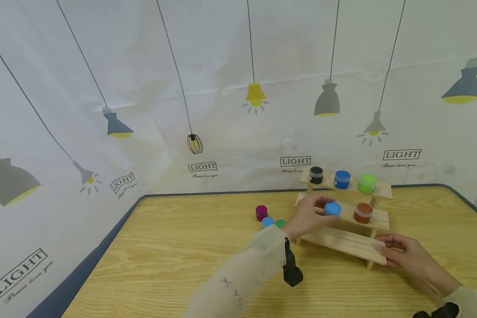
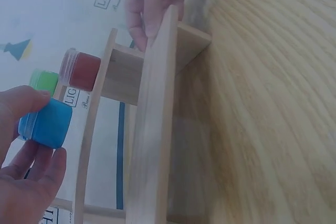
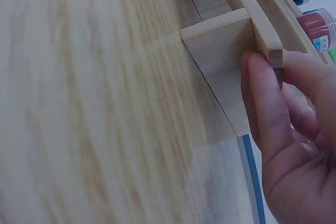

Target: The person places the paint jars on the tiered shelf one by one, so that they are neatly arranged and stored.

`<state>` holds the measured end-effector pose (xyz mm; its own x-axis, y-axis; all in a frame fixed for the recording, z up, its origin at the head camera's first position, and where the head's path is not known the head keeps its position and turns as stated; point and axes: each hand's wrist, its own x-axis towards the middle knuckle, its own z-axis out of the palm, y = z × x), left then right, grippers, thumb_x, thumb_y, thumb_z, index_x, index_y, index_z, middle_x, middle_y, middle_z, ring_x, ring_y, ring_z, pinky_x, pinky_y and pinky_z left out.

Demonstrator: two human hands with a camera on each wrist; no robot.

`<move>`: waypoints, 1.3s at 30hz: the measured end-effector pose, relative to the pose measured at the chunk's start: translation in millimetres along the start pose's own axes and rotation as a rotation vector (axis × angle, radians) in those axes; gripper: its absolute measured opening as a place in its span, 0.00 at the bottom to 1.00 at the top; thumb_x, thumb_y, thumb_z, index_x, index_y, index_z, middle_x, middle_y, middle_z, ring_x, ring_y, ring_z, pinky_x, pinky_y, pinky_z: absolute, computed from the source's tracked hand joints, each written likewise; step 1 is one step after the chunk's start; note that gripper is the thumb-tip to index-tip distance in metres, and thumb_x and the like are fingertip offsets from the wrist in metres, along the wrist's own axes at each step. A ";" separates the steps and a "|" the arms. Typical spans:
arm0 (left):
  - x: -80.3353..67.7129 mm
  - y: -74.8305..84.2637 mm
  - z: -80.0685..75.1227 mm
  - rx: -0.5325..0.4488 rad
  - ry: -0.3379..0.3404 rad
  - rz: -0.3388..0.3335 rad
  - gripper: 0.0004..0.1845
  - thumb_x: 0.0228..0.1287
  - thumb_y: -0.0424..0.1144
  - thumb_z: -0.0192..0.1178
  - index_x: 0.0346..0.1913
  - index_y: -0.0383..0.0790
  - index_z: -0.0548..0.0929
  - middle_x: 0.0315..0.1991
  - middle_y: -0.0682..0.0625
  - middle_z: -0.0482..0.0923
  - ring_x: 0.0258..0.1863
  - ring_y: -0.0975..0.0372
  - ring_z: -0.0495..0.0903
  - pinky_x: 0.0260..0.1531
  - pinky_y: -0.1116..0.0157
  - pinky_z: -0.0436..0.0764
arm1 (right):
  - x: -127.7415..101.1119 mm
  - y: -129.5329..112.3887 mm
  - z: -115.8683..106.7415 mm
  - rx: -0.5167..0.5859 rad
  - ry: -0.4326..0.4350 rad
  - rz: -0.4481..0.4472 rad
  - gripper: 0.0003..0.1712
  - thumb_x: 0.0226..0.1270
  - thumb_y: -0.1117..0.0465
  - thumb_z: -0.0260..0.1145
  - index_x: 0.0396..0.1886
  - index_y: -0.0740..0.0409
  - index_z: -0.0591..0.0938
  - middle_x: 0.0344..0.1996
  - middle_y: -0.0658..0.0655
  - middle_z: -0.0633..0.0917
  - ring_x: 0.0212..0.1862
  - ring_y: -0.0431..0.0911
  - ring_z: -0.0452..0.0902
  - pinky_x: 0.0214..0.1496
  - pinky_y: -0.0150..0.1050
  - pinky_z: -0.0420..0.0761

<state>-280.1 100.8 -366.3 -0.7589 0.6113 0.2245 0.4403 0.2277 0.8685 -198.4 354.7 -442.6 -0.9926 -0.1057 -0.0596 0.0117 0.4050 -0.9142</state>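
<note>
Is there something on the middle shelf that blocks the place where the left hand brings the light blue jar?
Nothing visible blocks it. The left hand holds the light blue jar at the left part of the middle shelf. The only other thing on that shelf is the brown jar, further right and apart from it.

The left hand hides part of the blue pot. The green pot sits half hidden behind the sleeve.
</note>
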 end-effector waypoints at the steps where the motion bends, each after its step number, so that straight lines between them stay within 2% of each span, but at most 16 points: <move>1: 2.3 0.1 1.3 0.001 0.003 0.001 0.20 0.55 0.34 0.63 0.52 0.39 0.75 0.45 0.54 0.75 0.41 0.68 0.74 0.37 0.75 0.74 | -0.2 -0.1 0.0 -0.003 0.001 0.003 0.25 0.68 0.59 0.54 0.52 0.80 0.66 0.36 0.53 0.77 0.35 0.34 0.75 0.34 0.34 0.80; 7: 12.6 -0.7 8.1 0.013 0.048 -0.024 0.19 0.54 0.35 0.64 0.51 0.40 0.76 0.43 0.55 0.75 0.39 0.69 0.74 0.36 0.75 0.73 | -0.9 -0.7 0.4 -0.020 0.010 0.003 0.26 0.68 0.59 0.54 0.53 0.80 0.66 0.36 0.54 0.77 0.34 0.34 0.75 0.33 0.35 0.79; 18: 19.9 -8.5 13.4 -0.017 0.110 -0.091 0.20 0.52 0.34 0.66 0.50 0.40 0.78 0.42 0.54 0.77 0.37 0.69 0.75 0.36 0.76 0.74 | 0.0 2.1 1.2 0.016 -0.008 -0.006 0.25 0.68 0.60 0.54 0.53 0.80 0.66 0.37 0.54 0.77 0.35 0.35 0.76 0.35 0.35 0.80; 25: 22.9 -9.5 19.3 -0.031 0.113 -0.073 0.18 0.53 0.34 0.65 0.49 0.39 0.78 0.39 0.58 0.77 0.36 0.71 0.75 0.36 0.76 0.74 | -0.5 1.7 -0.2 0.025 -0.002 -0.017 0.24 0.68 0.61 0.54 0.52 0.79 0.67 0.36 0.53 0.77 0.35 0.35 0.76 0.34 0.35 0.80; 31: 21.3 -11.1 19.3 -0.034 0.108 -0.047 0.18 0.54 0.33 0.64 0.50 0.40 0.79 0.41 0.57 0.78 0.37 0.70 0.76 0.36 0.76 0.74 | -0.7 0.9 -0.1 0.015 -0.004 -0.020 0.24 0.68 0.61 0.54 0.52 0.80 0.67 0.36 0.53 0.77 0.35 0.35 0.76 0.33 0.35 0.80; 39: 23.0 -12.3 21.3 -0.050 0.111 -0.061 0.18 0.54 0.34 0.64 0.50 0.44 0.79 0.44 0.54 0.78 0.41 0.64 0.78 0.36 0.76 0.74 | -1.8 0.2 0.1 0.008 -0.011 -0.017 0.26 0.68 0.59 0.54 0.53 0.81 0.65 0.36 0.54 0.77 0.35 0.35 0.76 0.34 0.36 0.80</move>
<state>-292.8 128.2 -381.2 -0.8334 0.5088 0.2158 0.3691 0.2217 0.9026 -196.6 354.9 -442.7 -0.9913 -0.1225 -0.0488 -0.0036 0.3956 -0.9184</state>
